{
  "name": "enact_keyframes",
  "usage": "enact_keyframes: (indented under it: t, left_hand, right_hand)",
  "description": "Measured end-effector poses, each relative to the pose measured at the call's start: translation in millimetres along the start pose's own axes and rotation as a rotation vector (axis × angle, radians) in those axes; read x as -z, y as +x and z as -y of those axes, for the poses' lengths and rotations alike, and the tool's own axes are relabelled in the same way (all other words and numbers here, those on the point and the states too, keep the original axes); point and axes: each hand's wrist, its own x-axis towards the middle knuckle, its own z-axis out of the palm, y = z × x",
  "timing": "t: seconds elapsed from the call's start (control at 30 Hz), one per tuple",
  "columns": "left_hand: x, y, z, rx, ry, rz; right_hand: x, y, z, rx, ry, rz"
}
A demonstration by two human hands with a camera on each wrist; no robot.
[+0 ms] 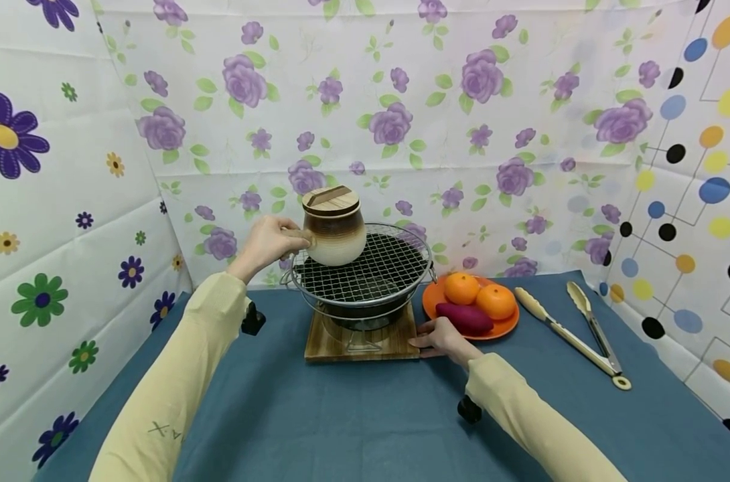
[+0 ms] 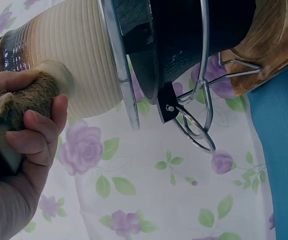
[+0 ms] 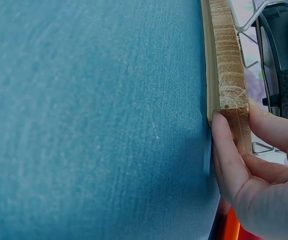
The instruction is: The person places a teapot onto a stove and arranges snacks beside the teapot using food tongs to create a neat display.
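Observation:
My left hand (image 1: 271,242) grips the twine-wrapped side handle (image 2: 38,94) of a ceramic pot (image 1: 336,239). The pot shades from brown to cream and wears a wooden lid (image 1: 339,199). It is upright over the left part of a round wire grill (image 1: 395,262), its base right at the mesh in the left wrist view. Below the grill is a black stove (image 1: 368,312) on a square wooden board (image 1: 392,345). My right hand (image 1: 443,340) pinches the board's front right corner, thumb on top and fingers at the lower edge, as the right wrist view shows.
Just behind my right hand, an orange plate (image 1: 509,326) holds two oranges (image 1: 461,289) and a purple sweet potato (image 1: 466,319). Spread tongs (image 1: 572,338) lie farther right on the blue tablecloth (image 1: 341,415). Patterned sheets (image 1: 353,127) enclose the back and sides.

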Motion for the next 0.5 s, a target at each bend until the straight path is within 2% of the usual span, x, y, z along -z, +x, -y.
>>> enact_keyframes:
  t: [0.5]
  left_hand:
    - [1.6, 0.6, -3.0, 0.047, 0.027, 0.03]
  right_hand:
    - [-0.2, -0.3, 1.2, -0.005, 0.002, 0.001]
